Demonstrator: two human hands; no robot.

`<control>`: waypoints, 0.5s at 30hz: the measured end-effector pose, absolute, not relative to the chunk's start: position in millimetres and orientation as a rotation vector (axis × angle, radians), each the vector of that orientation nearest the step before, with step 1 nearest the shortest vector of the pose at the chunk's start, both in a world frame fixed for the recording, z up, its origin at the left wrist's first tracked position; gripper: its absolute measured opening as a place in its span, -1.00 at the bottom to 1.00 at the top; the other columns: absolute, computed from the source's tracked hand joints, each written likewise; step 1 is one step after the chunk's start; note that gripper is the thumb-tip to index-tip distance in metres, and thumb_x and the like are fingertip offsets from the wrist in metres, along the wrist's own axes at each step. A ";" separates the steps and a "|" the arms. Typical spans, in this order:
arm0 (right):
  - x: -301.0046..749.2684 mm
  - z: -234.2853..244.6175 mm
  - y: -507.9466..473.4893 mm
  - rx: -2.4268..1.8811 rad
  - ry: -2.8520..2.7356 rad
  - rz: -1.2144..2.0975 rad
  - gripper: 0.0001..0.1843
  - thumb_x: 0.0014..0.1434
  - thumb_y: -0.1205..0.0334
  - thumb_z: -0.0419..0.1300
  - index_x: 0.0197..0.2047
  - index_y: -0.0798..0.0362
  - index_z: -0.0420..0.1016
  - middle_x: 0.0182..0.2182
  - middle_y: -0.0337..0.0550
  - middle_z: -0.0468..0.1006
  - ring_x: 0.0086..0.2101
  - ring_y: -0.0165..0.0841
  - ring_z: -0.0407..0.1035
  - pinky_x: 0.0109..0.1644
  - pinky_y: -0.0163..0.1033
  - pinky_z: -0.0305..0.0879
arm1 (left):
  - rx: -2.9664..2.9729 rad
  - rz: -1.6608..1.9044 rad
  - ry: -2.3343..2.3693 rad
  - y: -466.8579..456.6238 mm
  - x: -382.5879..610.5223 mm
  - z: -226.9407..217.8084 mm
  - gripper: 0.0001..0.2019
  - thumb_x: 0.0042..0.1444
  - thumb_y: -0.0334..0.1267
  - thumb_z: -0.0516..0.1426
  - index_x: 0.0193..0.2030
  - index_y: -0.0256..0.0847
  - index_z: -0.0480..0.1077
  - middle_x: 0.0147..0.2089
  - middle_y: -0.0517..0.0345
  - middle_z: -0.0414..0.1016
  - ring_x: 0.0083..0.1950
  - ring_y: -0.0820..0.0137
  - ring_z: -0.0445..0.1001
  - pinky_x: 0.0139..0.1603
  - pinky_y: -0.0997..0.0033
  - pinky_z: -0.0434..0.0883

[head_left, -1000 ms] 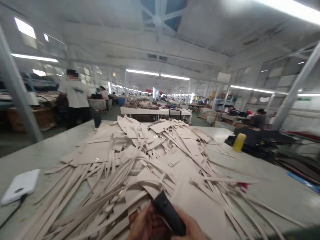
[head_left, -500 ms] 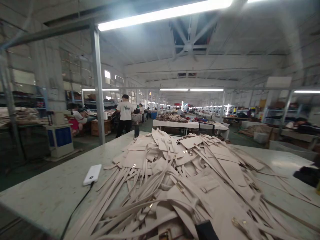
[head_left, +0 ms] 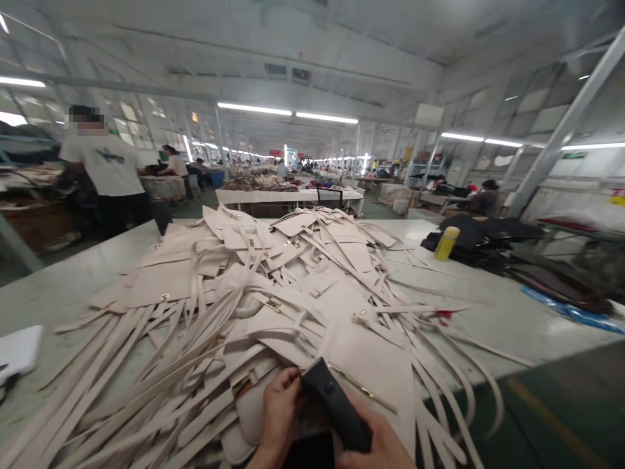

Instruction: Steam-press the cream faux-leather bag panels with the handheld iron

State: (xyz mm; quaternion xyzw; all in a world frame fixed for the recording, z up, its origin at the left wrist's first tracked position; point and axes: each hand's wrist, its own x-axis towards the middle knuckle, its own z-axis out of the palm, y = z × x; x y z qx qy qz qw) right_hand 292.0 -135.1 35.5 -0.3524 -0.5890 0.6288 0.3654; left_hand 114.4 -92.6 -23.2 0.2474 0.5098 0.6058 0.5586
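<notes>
wide pale worktable (head_left: 63,293) carries our heap of beige leather straps and panels (head_left: 273,286). our right hand (head_left: 375,446) grips a black handheld tool (head_left: 334,407); our left hand (head_left: 278,410) pinches a beige panel edge (head_left: 254,407). loose straps overhang the table edge and could snag, dragging pieces off.

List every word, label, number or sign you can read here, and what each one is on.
No text is readable.
Print on the white T-shirt of the person at left: too blurred.
Green sign on the right wall: too small.
Black handheld tool in the right hand: no marking visible.
</notes>
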 end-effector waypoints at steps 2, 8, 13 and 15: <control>287.9 38.8 -136.5 -0.969 -1.485 1.658 -0.24 -0.31 0.48 0.14 0.08 -0.02 0.32 -0.42 -0.34 0.49 -0.59 -0.46 0.20 -0.52 -0.42 0.14 | 0.593 1.409 1.156 -94.9 112.3 -23.8 -0.69 -0.42 -0.19 0.33 -0.47 -0.28 0.44 -0.53 0.20 0.45 -0.51 0.43 0.40 -0.50 0.54 0.32; 280.4 43.5 -133.6 -1.011 -1.454 1.600 -0.26 -0.30 0.51 0.13 0.06 0.01 0.32 -0.54 -0.37 0.38 -0.66 -0.56 0.01 -0.64 -0.46 -0.09 | 0.588 1.376 1.150 -94.9 108.5 -22.6 -0.68 -0.46 -0.22 0.35 -0.48 -0.28 0.44 -0.54 0.23 0.46 -0.52 0.41 0.42 -0.49 0.52 0.35; 302.3 45.9 -104.7 -1.173 -1.295 1.490 -0.37 -0.14 0.33 0.14 0.08 0.05 0.21 -0.58 -0.33 0.36 -0.69 -0.50 0.16 -0.66 -0.43 0.13 | 0.572 1.337 1.190 -99.1 112.6 -13.7 -0.58 -0.46 -0.18 0.36 -0.38 -0.28 0.41 -0.42 0.15 0.51 -0.45 0.36 0.46 -0.44 0.46 0.42; 314.8 43.4 -80.1 -1.274 -1.296 1.497 -0.45 -0.11 0.27 0.12 0.02 0.05 0.22 -0.66 -0.39 0.28 -0.72 -0.47 0.19 -0.68 -0.40 0.19 | 0.560 1.303 1.233 -98.8 115.8 -11.3 -0.52 -0.41 -0.11 0.34 -0.30 -0.28 0.39 -0.34 0.07 0.52 -0.39 0.27 0.49 -0.44 0.38 0.45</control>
